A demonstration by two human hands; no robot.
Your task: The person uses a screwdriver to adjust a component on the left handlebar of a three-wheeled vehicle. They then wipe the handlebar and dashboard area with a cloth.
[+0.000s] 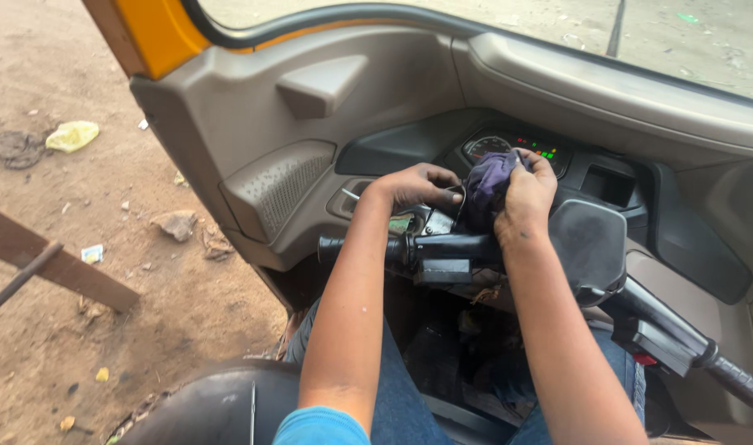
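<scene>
A: At the instrument cluster [516, 148] behind the handlebar [442, 247]: purple rag [485, 183] bunched under the right hand [525, 198], fingers curled, pinching it.

B: Left hand [413, 185]?

A: Fingers pressed together on the dash just beside. Judgement: keep strokes light and short, brace steady.

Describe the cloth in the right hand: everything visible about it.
The cloth is a dark purple-blue rag, soft and crumpled into a bunched wad rather than folded. The right hand grips it from above, fingers curled over its top edge, and presses it against the black console just below the instrument cluster, above the handlebar. The left hand rests beside it on its left; whether the two touch cannot be told. Its lower part is hidden behind the hand.
</scene>
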